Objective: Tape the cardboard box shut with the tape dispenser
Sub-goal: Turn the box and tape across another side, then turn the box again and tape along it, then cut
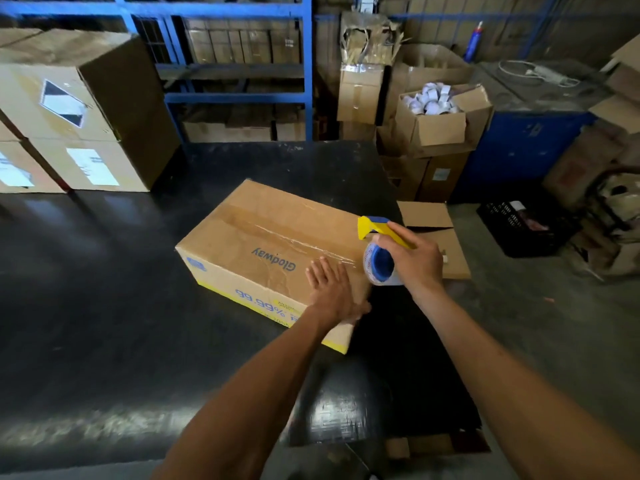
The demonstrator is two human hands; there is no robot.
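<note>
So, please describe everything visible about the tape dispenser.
The tape dispenser looks like plastic: a yellow body with a blue top edge and a blue hub carrying a roll of clear tape. The right hand grips it at the near right end of the cardboard box, where a shiny tape strip runs along the top seam.

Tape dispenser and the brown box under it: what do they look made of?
Yellow-and-blue tape dispenser: apparently moulded plastic, smooth and solid-coloured. Brown printed cardboard box: matte cardboard, creased. Clear strip of tape along its seam: glossy film, likely plastic.
</note>
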